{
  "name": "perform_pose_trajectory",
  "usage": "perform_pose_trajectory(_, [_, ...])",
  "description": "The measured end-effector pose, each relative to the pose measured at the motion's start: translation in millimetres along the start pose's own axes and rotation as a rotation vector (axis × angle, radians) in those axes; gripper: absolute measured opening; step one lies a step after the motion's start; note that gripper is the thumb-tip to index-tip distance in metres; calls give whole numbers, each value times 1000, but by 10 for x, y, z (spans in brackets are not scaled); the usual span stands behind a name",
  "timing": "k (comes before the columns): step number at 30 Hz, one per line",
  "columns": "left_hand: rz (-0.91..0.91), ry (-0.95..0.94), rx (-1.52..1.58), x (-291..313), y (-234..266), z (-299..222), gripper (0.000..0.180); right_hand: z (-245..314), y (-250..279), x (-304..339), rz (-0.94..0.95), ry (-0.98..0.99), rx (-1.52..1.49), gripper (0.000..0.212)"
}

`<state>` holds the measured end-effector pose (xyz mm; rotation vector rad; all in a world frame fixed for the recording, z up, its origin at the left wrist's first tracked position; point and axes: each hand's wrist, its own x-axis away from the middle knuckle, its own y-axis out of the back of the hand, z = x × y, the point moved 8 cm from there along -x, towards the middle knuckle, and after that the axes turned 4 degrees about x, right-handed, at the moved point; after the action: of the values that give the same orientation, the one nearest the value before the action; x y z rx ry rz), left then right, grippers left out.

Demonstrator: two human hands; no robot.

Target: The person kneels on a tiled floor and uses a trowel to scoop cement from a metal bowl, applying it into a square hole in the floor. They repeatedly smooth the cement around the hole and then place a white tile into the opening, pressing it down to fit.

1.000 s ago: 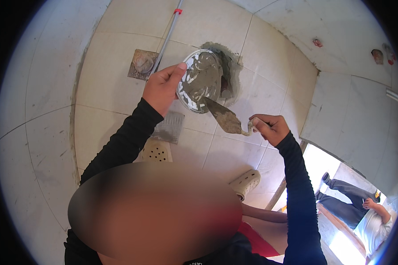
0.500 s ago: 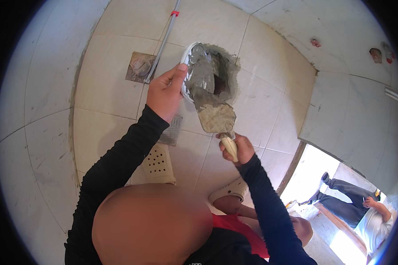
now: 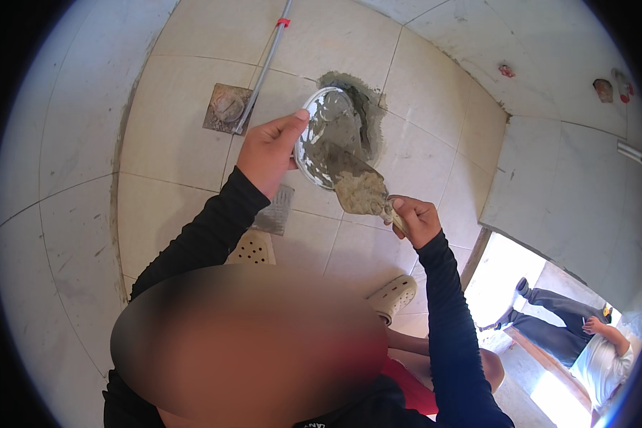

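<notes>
My left hand point(image 3: 267, 151) grips the left rim of a white, round, shallow lid point(image 3: 305, 162), thumb on top. Wet grey mortar point(image 3: 335, 118) covers much of its inner face. My right hand point(image 3: 419, 220) is closed round the pale handle of a trowel point(image 3: 362, 191). The mortar-crusted blade points up and left, its far end against the mortar on the lid. Behind the lid, a rough-edged hole point(image 3: 372, 118) in the tiled floor is partly hidden, with grey cement round its edge.
A square floor recess point(image 3: 228, 108) lies left of the lid, beside a thin grey pipe point(image 3: 267, 60) with a red band. A metal grate point(image 3: 274, 210) sits below my left wrist. Red pipe fittings point(image 3: 506, 70) show on the right wall. Another person point(image 3: 574, 332) is beyond the doorway.
The lid has turned its mortared face more toward me and covers more of the hole. My right hand has moved right and slightly up, swinging the trowel handle rightward.
</notes>
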<state>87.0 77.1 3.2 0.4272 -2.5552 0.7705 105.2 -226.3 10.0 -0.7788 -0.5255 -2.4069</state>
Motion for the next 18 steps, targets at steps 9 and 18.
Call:
perform_pose_trajectory(9, [22, -61, -79, 5, -17, -30, 48, -462, -546, -44, 248, -80, -435, 49])
perform_pose_trajectory(18, [-55, -120, 130, -217, 387, -136, 37, -732, -458, 66, 231, -133, -887, 57])
